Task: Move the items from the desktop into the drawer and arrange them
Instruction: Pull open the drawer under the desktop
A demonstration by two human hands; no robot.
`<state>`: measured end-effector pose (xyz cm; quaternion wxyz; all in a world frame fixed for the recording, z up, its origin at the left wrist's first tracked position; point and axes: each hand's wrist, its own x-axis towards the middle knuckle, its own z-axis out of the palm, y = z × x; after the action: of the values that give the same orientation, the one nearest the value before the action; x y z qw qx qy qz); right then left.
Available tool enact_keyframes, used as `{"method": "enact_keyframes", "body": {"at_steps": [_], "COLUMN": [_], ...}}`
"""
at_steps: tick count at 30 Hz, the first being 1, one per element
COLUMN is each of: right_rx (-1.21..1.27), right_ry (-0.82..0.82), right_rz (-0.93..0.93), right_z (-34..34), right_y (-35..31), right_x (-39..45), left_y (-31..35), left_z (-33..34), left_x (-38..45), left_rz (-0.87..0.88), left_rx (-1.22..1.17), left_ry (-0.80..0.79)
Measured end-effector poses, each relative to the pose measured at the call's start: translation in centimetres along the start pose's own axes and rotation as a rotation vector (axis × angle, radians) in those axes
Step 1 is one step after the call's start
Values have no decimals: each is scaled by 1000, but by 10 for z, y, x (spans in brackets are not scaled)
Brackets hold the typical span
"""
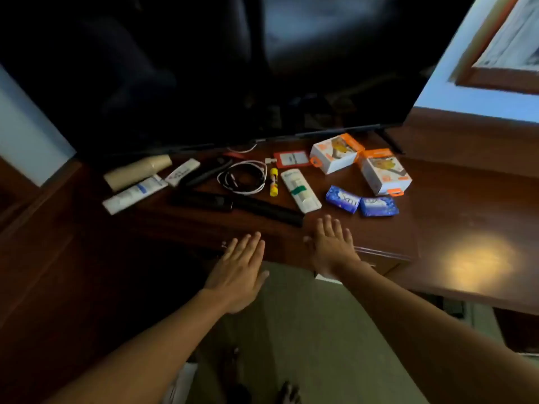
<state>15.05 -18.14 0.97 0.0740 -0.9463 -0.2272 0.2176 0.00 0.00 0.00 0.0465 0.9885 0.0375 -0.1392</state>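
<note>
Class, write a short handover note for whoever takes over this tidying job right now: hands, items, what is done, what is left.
Left hand and right hand: open, flat, empty, at the dark wooden desk front edge.
Items all on the desktop: two white-and-orange boxes, two blue soap packets, yellow glue stick, coiled white cable, white tubes.
Done: nothing moved.
Left: open the drawer, move everything, arrange.

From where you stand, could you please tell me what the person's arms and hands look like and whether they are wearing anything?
Both forearms are bare up to the frame edge: no sleeves show. The left hand and right hand wear no gloves, and I see no watch or bracelet at either wrist. The picture is too dim and blurred to rule out a thin ring.
</note>
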Motion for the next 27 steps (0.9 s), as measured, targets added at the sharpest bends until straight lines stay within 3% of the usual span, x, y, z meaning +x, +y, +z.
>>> {"method": "enact_keyframes", "body": {"at_steps": [4,8,13,19,27], "right_rx": [-61,-66,-64,-97,-108], "right_ry": [-8,-32,2,30,81], "right_rz": [1,-39,-29,-42,-48], "right_z": [2,9,22,30,39], "right_y": [12,10,6,6,9], "right_x": [2,8,13,13,16], "left_y": [-4,-17,-26,-37,-43], "left_z": [29,48,65,85,104], "left_x": [-6,15,37,50,53], "left_rz": [-29,-96,-160,-113,-107], "left_rx": [58,66,40,37,40], "left_ry": [-211,-290,-291,-241,-105]}}
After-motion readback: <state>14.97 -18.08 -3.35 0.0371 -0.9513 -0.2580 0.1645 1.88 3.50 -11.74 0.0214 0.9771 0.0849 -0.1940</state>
